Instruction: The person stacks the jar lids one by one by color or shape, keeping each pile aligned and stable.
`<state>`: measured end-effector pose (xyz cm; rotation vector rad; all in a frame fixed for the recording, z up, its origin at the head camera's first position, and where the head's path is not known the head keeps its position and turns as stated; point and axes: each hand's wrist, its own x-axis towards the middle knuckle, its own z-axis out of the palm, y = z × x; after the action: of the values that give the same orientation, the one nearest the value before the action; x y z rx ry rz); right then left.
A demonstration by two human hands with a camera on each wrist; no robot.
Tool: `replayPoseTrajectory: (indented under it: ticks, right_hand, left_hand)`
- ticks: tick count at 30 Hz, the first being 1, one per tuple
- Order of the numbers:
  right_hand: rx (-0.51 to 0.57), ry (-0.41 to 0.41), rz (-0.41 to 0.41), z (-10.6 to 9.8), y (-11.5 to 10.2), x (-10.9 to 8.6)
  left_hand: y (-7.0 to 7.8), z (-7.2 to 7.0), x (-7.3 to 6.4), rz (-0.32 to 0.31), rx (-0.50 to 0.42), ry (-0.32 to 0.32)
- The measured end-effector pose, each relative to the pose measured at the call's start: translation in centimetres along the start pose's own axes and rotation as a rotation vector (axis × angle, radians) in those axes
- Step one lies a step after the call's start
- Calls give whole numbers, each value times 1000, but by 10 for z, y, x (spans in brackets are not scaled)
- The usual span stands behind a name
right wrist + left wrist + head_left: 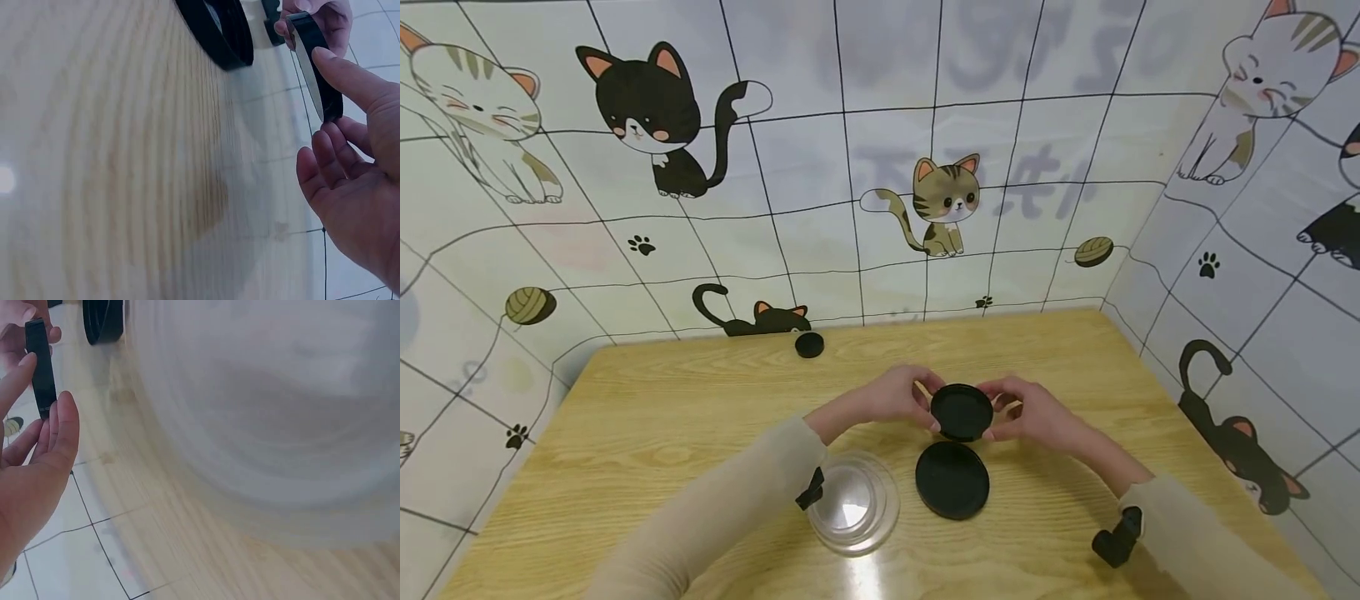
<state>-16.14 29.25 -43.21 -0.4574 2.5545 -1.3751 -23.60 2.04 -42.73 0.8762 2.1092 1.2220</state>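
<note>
Between both hands a round black lid [962, 412] is held up over the table, its hollow side facing the head camera. My left hand [898, 397] pinches its left edge with thumb and fingers. On the opposite edge my right hand [1033, 415] pinches it the same way. The right wrist view shows the lid [317, 69] edge-on, with a pale underside. Just below it in the head view, a larger black lid [952, 481] lies on the wooden table. A clear round container [853, 503] stands beside that lid, partly behind the left sleeve.
A small black round cap [809, 344] sits near the table's back edge. The wooden table [700, 400] meets walls covered with a cat-print sheet [880, 150] at the back and sides. Black wrist cameras [1117, 537] are strapped over the sleeves.
</note>
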Motion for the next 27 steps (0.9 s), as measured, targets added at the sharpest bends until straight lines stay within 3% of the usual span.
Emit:
replayPoseTrajectory:
  ticks: [6, 13, 21, 27]
  right_hand:
    - [39, -8, -36, 14, -8, -17]
    - [30, -27, -59, 32, -13, -31]
    - [15, -52, -120, 42, -12, -43]
    - [-33, -45, -128, 46, -8, -47]
  left_hand:
    - [11, 7, -24, -6, 11, -11]
    - [7, 21, -44, -3, 50, -8]
    - [10, 39, -57, 2, 87, 26]
    - [10, 44, -60, -3, 110, 28]
